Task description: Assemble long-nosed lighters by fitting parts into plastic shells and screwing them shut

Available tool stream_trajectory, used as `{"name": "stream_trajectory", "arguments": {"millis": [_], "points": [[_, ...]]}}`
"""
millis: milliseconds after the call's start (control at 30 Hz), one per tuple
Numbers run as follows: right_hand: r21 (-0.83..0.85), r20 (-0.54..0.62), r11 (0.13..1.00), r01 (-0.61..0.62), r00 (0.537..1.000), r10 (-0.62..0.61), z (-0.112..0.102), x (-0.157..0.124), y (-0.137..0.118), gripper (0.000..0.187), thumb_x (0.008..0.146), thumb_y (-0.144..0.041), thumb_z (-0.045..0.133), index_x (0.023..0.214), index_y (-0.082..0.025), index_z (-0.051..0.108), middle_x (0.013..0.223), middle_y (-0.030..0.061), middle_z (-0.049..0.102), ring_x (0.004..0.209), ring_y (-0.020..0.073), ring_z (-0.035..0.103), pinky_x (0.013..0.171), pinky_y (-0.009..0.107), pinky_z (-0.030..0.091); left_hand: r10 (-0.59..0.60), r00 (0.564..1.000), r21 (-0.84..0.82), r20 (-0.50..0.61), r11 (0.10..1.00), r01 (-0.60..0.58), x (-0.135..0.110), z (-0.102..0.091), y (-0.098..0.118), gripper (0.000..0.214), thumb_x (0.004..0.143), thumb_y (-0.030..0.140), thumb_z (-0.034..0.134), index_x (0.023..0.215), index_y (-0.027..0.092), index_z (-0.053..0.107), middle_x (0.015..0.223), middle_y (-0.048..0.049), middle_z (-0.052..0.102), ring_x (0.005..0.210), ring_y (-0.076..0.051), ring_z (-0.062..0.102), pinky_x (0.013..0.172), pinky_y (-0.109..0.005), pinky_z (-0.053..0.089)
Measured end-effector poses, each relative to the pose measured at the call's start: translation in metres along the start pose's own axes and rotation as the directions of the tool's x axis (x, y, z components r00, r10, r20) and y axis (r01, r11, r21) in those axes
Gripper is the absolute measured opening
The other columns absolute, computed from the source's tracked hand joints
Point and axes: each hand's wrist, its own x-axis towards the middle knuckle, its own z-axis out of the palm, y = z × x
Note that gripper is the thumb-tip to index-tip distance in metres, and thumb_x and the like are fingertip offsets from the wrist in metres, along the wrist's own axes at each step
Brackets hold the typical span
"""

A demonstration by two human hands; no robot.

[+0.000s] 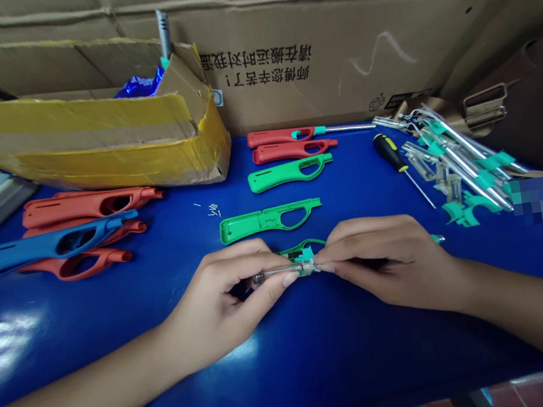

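My left hand (243,288) is closed around a clear lighter fuel tank (278,271), held lengthwise above the table. The fingers of my right hand (385,258) pinch a small whitish part (313,265) at the tank's right end; its exact shape is too small to tell. Right behind the tank, a teal trigger piece (307,252) and a green casing edge (320,242) show, partly hidden by both hands. Just beyond my hands lies a green lighter casing half (271,221), its hollow side up.
Red and blue casings (55,246) lie to the left, and more casings (292,172) stand in a row at the back. Tiny pins (214,209), a screwdriver (400,165) and metal lighter tubes (461,150) lie about. Behind are a taped cardboard box (134,159) and a large carton (354,37).
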Motion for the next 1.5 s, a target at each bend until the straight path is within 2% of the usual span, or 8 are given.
{"name": "stream_trajectory", "arguments": {"millis": [200,533,700,833,1233,1333,1433,1500], "points": [[-0.041,0.035,0.999,-0.034,0.999,0.036,0.0,-0.004,0.0,0.014,0.094,-0.014,0.064,0.104,-0.019,0.073,0.091,0.0039,0.071,0.067,0.0085,0.064,0.061,0.02,0.051,0.016,1.0,0.01,-0.005,1.0,-0.016,0.0,0.001,0.001,0.012,0.094,0.012,0.066,0.099,0.016,0.076,0.082,-0.0007,0.071,0.068,-0.008,0.062,0.063,-0.017,0.05],[-0.043,0.027,0.999,-0.004,1.0,0.005,0.002,-0.005,0.002,0.013,0.095,-0.012,0.064,0.103,-0.019,0.073,0.091,0.0041,0.072,0.078,0.0097,0.067,0.07,0.02,0.053,0.014,1.0,0.0,0.001,1.0,-0.014,0.0,0.001,0.0,0.011,0.094,0.013,0.066,0.098,0.015,0.076,0.081,-0.0006,0.07,0.068,-0.008,0.061,0.063,-0.017,0.049],[-0.046,0.007,0.999,-0.021,1.0,0.021,0.001,-0.005,0.001,0.018,0.094,-0.011,0.064,0.107,-0.02,0.073,0.089,0.0031,0.072,0.068,0.0085,0.064,0.061,0.019,0.052,-0.003,1.0,0.002,-0.011,1.0,0.003,0.0,0.001,0.001,0.011,0.095,0.014,0.066,0.099,0.016,0.076,0.08,-0.0001,0.07,0.067,-0.008,0.061,0.063,-0.017,0.049],[-0.047,0.005,0.999,0.0,1.0,0.0,0.0,-0.003,0.0,0.02,0.095,-0.01,0.06,0.104,-0.021,0.073,0.089,0.0028,0.075,0.077,0.0109,0.069,0.069,0.021,0.056,-0.009,1.0,0.001,-0.018,1.0,0.009,0.001,0.001,0.001,0.011,0.094,0.014,0.066,0.098,0.016,0.076,0.079,-0.0002,0.069,0.066,-0.009,0.06,0.061,-0.018,0.049],[-0.064,0.017,0.997,0.038,0.999,-0.037,0.001,-0.003,-0.001,0.017,0.097,-0.009,0.057,0.1,-0.02,0.071,0.089,0.0031,0.074,0.078,0.0105,0.068,0.07,0.02,0.054,0.027,1.0,0.006,-0.007,1.0,-0.027,-0.002,0.001,0.001,0.015,0.093,0.012,0.067,0.104,0.015,0.076,0.084,-0.0003,0.07,0.071,-0.008,0.063,0.066,-0.017,0.051],[-0.135,0.065,0.991,-0.02,0.997,0.029,0.0,-0.002,0.001,0.017,0.097,-0.017,0.059,0.111,-0.02,0.069,0.101,0.0055,0.071,0.091,0.0142,0.067,0.08,0.026,0.055,0.035,0.998,0.038,-0.045,0.999,-0.033,-0.002,0.0,0.002,0.016,0.093,0.012,0.067,0.107,0.015,0.075,0.086,-0.0005,0.07,0.073,-0.008,0.063,0.068,-0.017,0.052],[-0.309,0.131,0.95,-0.039,0.988,0.083,-0.002,-0.003,0.008,0.038,0.096,-0.03,0.064,0.132,-0.02,0.062,0.122,0.0107,0.065,0.11,0.0229,0.06,0.093,0.039,0.052,0.064,0.996,0.09,-0.066,0.994,-0.058,-0.001,-0.003,0.002,0.02,0.092,0.013,0.069,0.111,0.015,0.075,0.09,-0.0019,0.07,0.078,-0.009,0.065,0.072,-0.018,0.053],[-0.386,0.181,0.922,-0.013,0.979,0.09,-0.004,-0.004,0.013,0.042,0.097,-0.033,0.063,0.137,-0.021,0.06,0.129,0.0117,0.061,0.115,0.0258,0.056,0.097,0.045,0.048,0.097,0.994,0.131,-0.058,0.987,-0.089,0.001,-0.007,0.001,0.022,0.092,0.013,0.069,0.113,0.015,0.075,0.093,-0.0033,0.07,0.082,-0.01,0.065,0.077,-0.02,0.054]]}}
